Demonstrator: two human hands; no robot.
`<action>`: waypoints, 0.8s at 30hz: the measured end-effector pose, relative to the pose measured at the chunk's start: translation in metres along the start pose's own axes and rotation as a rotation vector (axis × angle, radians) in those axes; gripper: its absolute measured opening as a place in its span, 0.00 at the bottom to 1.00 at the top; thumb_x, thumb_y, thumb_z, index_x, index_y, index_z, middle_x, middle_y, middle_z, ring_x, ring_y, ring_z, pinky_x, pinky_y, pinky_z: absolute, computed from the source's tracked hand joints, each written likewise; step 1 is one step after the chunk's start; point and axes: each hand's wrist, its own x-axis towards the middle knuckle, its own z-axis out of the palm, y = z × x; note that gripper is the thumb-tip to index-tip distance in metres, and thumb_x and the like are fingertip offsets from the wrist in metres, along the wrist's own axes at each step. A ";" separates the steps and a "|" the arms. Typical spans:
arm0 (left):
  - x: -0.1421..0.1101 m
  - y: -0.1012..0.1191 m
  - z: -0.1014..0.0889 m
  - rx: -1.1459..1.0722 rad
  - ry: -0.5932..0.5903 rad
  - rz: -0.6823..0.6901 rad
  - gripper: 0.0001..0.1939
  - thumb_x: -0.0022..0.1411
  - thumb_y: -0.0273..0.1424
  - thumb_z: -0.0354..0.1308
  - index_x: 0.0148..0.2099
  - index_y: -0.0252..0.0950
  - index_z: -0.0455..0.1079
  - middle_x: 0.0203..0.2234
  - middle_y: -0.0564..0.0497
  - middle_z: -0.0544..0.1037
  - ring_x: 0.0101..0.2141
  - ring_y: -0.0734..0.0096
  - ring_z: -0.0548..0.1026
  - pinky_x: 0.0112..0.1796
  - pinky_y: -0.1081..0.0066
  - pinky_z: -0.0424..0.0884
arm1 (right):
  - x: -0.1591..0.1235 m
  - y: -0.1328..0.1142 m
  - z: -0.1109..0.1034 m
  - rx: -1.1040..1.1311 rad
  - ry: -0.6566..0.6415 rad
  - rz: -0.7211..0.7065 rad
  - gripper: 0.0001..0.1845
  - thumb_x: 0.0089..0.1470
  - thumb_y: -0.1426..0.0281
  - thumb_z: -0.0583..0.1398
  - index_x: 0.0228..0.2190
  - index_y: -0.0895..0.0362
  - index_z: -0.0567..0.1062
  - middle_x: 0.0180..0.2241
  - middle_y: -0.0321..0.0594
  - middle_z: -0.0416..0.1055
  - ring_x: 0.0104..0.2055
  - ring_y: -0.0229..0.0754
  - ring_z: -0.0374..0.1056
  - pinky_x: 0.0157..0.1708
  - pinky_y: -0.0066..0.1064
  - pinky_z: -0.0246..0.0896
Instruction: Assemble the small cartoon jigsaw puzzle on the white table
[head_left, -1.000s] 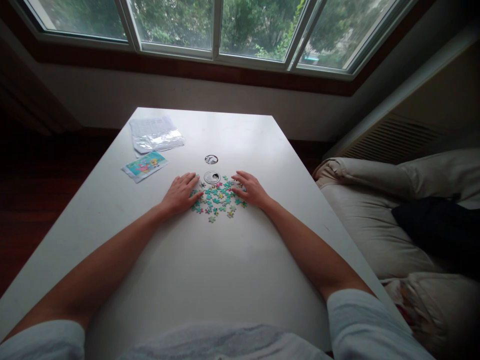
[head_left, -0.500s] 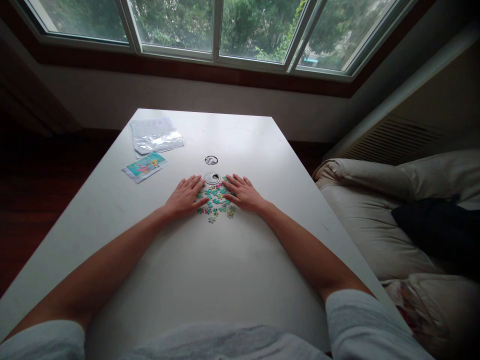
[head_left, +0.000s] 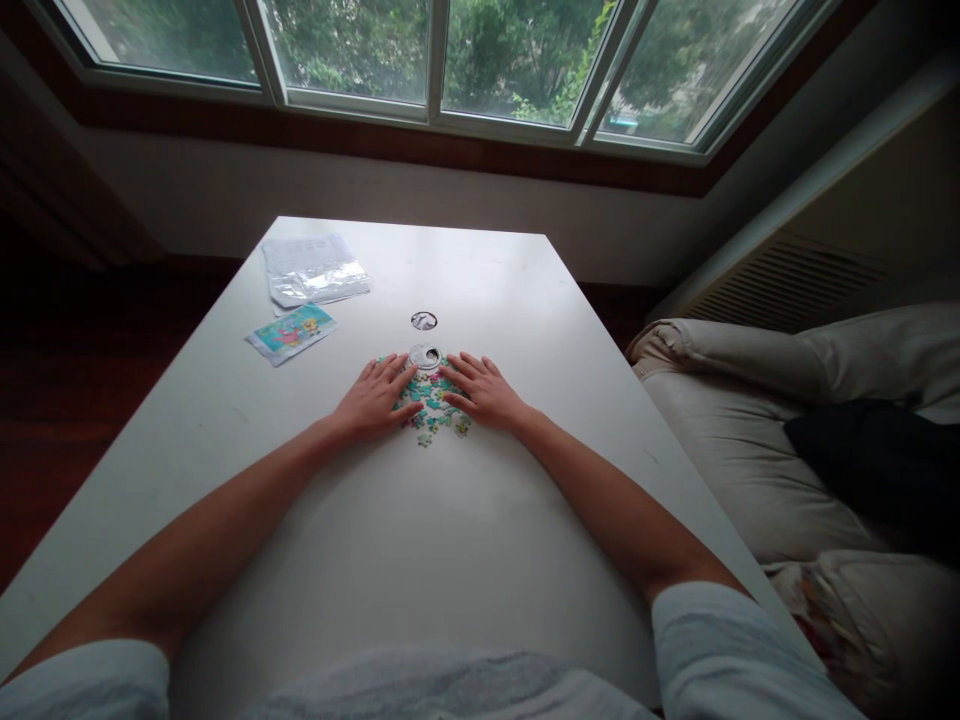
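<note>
Small jigsaw puzzle pieces (head_left: 431, 405), mostly green and teal with some yellow and pink, lie in a loose cluster on the white table (head_left: 420, 530). My left hand (head_left: 379, 395) rests palm down over the cluster's left side, its fingers spread and touching pieces. My right hand (head_left: 484, 390) lies likewise over the right side, fingers apart. Pieces under both palms are hidden. Just beyond the fingertips sits a round tin-like piece (head_left: 425, 357) with a dark spot, and past it a small dark-rimmed disc (head_left: 424, 321); I cannot tell what they are.
At the table's far left are clear plastic bags with paper (head_left: 315, 270) and a colourful cartoon picture card (head_left: 292, 332). A beige sofa (head_left: 720, 450) with a dark cloth (head_left: 877, 460) stands along the right. Windows (head_left: 360, 50) line the far wall.
Both hands have shifted slightly inward over the puzzle pieces, the right one a little to the left. A few green pieces now show beyond my left fingertips.
</note>
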 end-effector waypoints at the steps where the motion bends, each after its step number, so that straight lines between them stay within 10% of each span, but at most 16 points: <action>1: 0.000 0.000 0.000 0.000 0.000 0.000 0.39 0.70 0.56 0.44 0.75 0.41 0.51 0.73 0.43 0.51 0.72 0.53 0.47 0.69 0.49 0.44 | -0.001 -0.002 0.000 -0.001 0.008 -0.002 0.35 0.68 0.47 0.48 0.69 0.46 0.57 0.73 0.41 0.49 0.75 0.54 0.42 0.71 0.56 0.36; 24: 0.002 -0.001 -0.002 0.022 0.135 -0.068 0.32 0.71 0.50 0.47 0.69 0.38 0.61 0.68 0.40 0.62 0.68 0.50 0.57 0.67 0.50 0.52 | -0.003 0.000 0.008 0.003 0.143 0.125 0.34 0.69 0.49 0.46 0.66 0.55 0.65 0.70 0.52 0.53 0.73 0.55 0.48 0.69 0.52 0.46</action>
